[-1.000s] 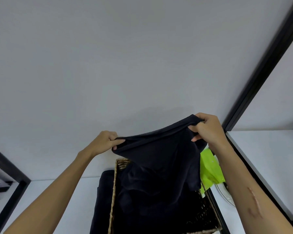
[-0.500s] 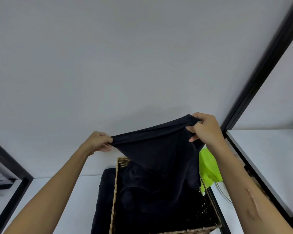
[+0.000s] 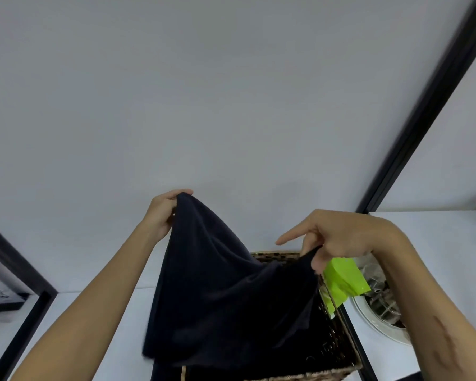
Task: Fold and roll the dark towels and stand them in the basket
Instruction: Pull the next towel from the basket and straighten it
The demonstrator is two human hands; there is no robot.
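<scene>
You've got two hands up: your left hand [image 3: 162,215] pinching one corner, your right hand [image 3: 338,237] gripping the other. Between them hangs one dark towel [image 3: 217,284]. Under it, at least one more dark cloth [image 3: 160,372] shows below your left forearm; how many lie there can't be told. One wicker basket [image 3: 341,350] sits beneath your right hand. Just below that hand's fingers, one bright green packet [image 3: 344,279]. Beside your right wrist, one white round dish [image 3: 374,325]. Two black frame bars: one [image 3: 423,105] above your right hand, one [image 3: 25,312] left of your left forearm.

White shelf [image 3: 99,312] with wicker basket [image 3: 338,350]
</scene>
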